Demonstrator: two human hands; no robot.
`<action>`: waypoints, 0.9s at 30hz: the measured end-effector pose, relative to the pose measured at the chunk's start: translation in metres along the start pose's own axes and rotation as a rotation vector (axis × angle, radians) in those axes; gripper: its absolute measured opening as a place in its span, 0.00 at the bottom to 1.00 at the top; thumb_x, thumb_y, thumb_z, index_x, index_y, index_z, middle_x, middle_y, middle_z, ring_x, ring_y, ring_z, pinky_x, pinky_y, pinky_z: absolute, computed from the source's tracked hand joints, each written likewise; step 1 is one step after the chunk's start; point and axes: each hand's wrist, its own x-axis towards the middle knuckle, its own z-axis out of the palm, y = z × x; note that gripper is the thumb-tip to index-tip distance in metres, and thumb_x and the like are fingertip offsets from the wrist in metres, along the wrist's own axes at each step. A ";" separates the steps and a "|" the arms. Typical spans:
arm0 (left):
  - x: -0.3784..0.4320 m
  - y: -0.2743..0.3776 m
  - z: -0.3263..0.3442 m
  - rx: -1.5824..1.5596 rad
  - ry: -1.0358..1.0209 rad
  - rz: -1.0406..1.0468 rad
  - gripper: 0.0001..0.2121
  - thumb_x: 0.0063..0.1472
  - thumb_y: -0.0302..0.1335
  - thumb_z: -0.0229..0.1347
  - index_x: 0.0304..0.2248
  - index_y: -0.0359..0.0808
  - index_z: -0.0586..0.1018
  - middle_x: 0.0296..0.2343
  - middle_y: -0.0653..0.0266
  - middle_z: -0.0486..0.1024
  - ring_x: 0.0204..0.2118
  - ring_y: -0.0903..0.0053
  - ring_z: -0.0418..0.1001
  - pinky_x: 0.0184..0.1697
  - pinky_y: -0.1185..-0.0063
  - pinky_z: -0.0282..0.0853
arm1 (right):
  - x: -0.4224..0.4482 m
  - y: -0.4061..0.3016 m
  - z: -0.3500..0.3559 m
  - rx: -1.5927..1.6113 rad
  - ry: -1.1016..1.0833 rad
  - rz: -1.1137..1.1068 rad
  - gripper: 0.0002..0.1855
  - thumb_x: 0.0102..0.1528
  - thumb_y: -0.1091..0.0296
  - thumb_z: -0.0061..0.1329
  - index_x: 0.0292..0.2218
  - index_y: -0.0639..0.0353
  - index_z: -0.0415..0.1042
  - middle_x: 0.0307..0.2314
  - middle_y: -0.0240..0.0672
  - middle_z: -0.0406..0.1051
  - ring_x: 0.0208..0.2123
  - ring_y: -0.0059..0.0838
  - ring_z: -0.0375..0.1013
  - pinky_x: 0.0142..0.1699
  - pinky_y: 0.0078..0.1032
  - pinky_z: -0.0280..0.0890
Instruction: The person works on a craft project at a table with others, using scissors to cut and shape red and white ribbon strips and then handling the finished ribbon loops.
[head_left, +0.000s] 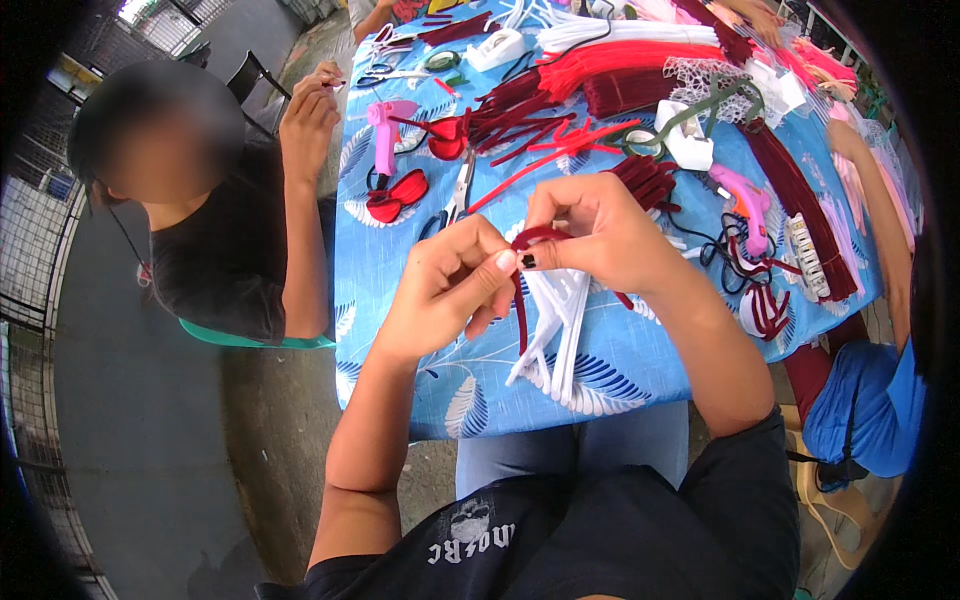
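Note:
A dark red pipe cleaner (540, 234) is bent into a loop between my two hands, over the near part of the table. My left hand (454, 289) pinches it between thumb and fingertips. From the other side, my right hand (604, 232) grips the loop, its thumb almost meeting the left thumb. One end of the stem hangs below my left fingers. Under my hands lie several white pipe cleaners (559, 337), partly hidden. Scissors (461, 187) rest just beyond my left hand. Behind my right hand is a bunch of short dark red stems (643, 180).
A blue leaf-patterned tablecloth (465, 360) covers the table. Pink glue guns (385, 135) lie left and right, the right one amid black cord (724, 251). Red looped shapes (397, 196), white tape dispensers (684, 135) and red bundles (630, 64) lie beyond. A person (225, 247) sits at left; others are at right.

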 end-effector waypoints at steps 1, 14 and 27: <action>0.000 0.002 0.001 -0.002 0.020 0.001 0.06 0.63 0.25 0.48 0.29 0.32 0.69 0.15 0.67 0.69 0.13 0.90 0.61 0.15 0.89 0.53 | 0.000 -0.001 0.001 0.000 0.036 -0.024 0.07 0.45 0.78 0.57 0.26 0.63 0.70 0.22 0.26 0.68 0.27 0.13 0.67 0.34 0.18 0.64; -0.004 -0.005 0.006 0.067 0.261 0.210 0.04 0.60 0.22 0.53 0.32 0.29 0.75 0.21 0.75 0.68 0.22 0.94 0.60 0.22 0.91 0.53 | 0.002 -0.009 0.024 0.108 0.198 -0.186 0.06 0.51 0.77 0.53 0.33 0.68 0.71 0.29 0.31 0.70 0.33 0.16 0.69 0.38 0.16 0.67; 0.001 -0.010 0.008 0.190 0.362 0.220 0.04 0.60 0.22 0.52 0.29 0.29 0.73 0.16 0.73 0.67 0.16 0.94 0.59 0.17 0.90 0.50 | 0.001 0.008 0.016 0.315 0.108 0.035 0.05 0.52 0.76 0.52 0.31 0.64 0.68 0.27 0.32 0.71 0.30 0.17 0.70 0.36 0.16 0.66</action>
